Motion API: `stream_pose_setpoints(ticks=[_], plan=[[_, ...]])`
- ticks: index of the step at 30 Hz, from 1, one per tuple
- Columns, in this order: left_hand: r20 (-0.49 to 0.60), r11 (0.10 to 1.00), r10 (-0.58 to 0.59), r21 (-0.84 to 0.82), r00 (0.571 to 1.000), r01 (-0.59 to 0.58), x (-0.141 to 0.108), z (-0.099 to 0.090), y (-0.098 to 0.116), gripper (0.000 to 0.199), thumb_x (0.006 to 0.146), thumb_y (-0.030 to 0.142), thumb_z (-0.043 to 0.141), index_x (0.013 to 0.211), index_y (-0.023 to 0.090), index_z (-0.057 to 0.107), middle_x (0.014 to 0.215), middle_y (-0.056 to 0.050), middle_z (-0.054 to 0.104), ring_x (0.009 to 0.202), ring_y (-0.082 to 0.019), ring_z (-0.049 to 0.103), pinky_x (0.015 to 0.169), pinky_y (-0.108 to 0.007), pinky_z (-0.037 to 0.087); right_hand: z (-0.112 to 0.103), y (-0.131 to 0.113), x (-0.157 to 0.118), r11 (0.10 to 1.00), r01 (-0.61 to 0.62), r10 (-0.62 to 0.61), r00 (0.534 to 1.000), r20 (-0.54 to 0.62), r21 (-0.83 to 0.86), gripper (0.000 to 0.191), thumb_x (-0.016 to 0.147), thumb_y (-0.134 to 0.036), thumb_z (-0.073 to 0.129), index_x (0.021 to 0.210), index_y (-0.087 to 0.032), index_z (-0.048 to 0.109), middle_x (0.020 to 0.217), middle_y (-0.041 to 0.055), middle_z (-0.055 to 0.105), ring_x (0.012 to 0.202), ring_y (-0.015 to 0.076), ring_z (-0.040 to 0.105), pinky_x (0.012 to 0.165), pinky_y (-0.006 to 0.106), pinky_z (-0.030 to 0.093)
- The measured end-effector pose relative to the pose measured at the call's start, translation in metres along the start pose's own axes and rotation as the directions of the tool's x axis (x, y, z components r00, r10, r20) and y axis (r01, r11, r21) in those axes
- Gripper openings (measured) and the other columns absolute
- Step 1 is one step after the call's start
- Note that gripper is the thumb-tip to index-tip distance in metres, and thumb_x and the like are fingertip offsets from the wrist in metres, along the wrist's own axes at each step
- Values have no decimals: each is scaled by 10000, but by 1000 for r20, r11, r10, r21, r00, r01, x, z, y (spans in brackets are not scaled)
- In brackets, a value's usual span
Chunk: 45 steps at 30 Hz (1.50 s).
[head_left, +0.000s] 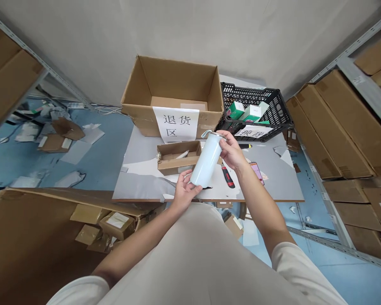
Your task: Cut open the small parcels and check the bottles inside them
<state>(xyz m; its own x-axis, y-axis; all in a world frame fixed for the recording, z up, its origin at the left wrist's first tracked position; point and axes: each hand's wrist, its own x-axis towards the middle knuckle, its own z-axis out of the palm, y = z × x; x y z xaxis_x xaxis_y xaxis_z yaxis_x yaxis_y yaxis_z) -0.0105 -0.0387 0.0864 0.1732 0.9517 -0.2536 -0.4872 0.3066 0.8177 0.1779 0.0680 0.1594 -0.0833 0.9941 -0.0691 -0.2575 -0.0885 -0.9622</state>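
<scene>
A light blue insulated bottle (207, 160) with a strap loop at its cap is held tilted over the table's front part. My left hand (184, 190) cups its base, fingers closed against it. Around the cap end, my right hand (231, 150) grips the bottle. Behind the bottle lies a small opened cardboard box (174, 170) with a white slip inside. A red and black utility knife (227, 176) rests to the right, near a phone (256, 173) with a pink lit screen, partly hidden by my right forearm.
A large open carton (139, 123) with a paper sign stands at the table's back. To its right, a black plastic crate (281, 112) holds several green and white boxes (252, 113). Shelves with cartons (339, 127) flank the right. A big carton (25, 237) with parcels sits lower left.
</scene>
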Motion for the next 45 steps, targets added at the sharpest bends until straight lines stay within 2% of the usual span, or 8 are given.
stream_pose_setpoints(ticks=[10, 15, 20, 29, 33, 37, 40, 45], plan=[[128, 925, -271, -240, 954, 295, -10, 12, 2, 640, 830, 658, 463, 1174, 129, 565, 1000, -142, 699, 797, -253, 682, 740, -403, 541, -10, -8, 3, 991, 111, -98, 980, 171, -71, 622, 561, -653, 764, 1017, -279, 565, 1180, 44, 590, 1004, 234, 579, 792, 360, 500], [54, 973, -132, -182, 990, 139, -9, 13, -6, 677, 776, 627, 609, 1285, 196, 495, 1284, -133, 589, 1075, -288, 619, 854, -447, 531, -15, -6, 6, 995, 59, -51, 994, 98, -76, 483, 643, -556, 764, 975, -284, 544, 912, -13, 611, 735, 146, 573, 598, 257, 485], [30, 999, -28, -25, 999, 29, -7, 7, -15, 801, 623, 442, 829, 1283, 244, 419, 1089, -72, 663, 964, -222, 655, 865, -395, 527, -19, -8, 8, 993, 43, -33, 995, 93, -110, 495, 636, -587, 757, 960, -281, 540, 906, -20, 613, 739, 140, 581, 593, 245, 489], [92, 974, -221, -27, 971, 224, -3, 10, -7, 865, 734, 838, 395, 1197, 117, 517, 941, -172, 719, 801, -287, 708, 767, -425, 528, -31, -16, 4, 958, 183, -135, 967, 219, -221, 518, 707, -619, 683, 1090, -289, 568, 1194, 33, 625, 1001, 227, 627, 773, 374, 542], [22, 972, -3, 234, 1000, -2, 5, -30, -6, 835, 724, 817, 445, 1230, 155, 505, 966, -138, 702, 836, -263, 695, 777, -413, 519, -48, -18, -15, 816, 416, -398, 908, 131, -403, 489, 707, -574, 716, 1085, -287, 600, 1205, 51, 616, 1167, 257, 565, 966, 441, 473], [65, 664, 91, 739, 994, -109, 11, -70, -23, 931, 522, 615, 799, 1287, 189, 482, 1214, -144, 599, 1120, -310, 582, 969, -480, 446, -59, -5, -51, 719, 438, -461, 882, 101, -539, 472, 705, -533, 741, 1076, -268, 614, 1220, 94, 593, 1222, 282, 531, 1019, 479, 431], [174, 534, -14, 834, 985, -140, 24, -73, -43, 1189, 413, 536, 871, 1417, 181, 344, 1447, -181, 393, 1332, -376, 384, 1092, -525, 326, -55, 19, -72, 694, 394, -450, 891, 65, -603, 446, 724, -496, 739, 1080, -263, 606, 1233, 111, 561, 1230, 290, 520, 1021, 504, 428], [285, 643, 21, 730, 958, -231, 53, -55, -67, 1184, 419, 465, 890, 1419, 162, 333, 1452, -191, 380, 1348, -399, 347, 1115, -534, 275, -41, 55, -92, 624, 306, -391, 919, 52, -719, 451, 739, -509, 717, 1099, -271, 588, 1269, 145, 496, 1252, 327, 476, 977, 538, 454]])
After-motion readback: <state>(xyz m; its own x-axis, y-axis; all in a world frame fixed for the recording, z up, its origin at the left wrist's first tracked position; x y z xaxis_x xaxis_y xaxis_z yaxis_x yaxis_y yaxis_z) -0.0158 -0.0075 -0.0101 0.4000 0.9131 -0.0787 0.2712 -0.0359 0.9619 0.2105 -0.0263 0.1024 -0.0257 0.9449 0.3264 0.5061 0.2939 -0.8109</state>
